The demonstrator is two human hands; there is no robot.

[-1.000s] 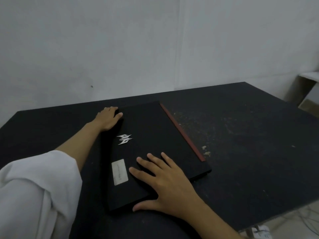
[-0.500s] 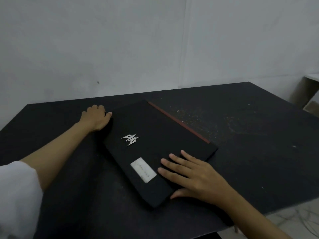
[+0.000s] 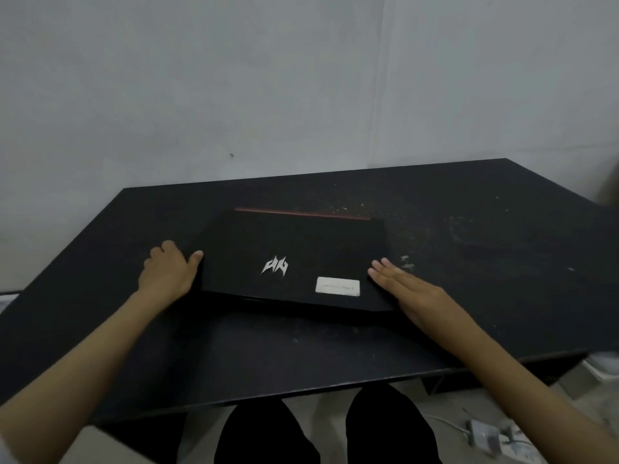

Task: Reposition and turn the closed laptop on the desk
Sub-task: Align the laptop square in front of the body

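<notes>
Squarely between flat open left hand (image 3: 167, 274) and right hand (image 3: 407, 291), closed laptop (image 3: 294, 256), bare desk (image 3: 485, 262) around.

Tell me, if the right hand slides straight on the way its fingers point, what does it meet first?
The right hand lies flat with fingers aimed forward and left, at the near right corner of the closed laptop. It would meet the laptop's right edge first; the fingertips seem already at it, though contact is unclear.

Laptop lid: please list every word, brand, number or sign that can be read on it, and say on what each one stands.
Silver emblem on the laptop lid: an angular logo, no letters readable.
White sticker on the lid, near the right hand: faint writing, too blurred to read.
Nothing else bears text.
</notes>
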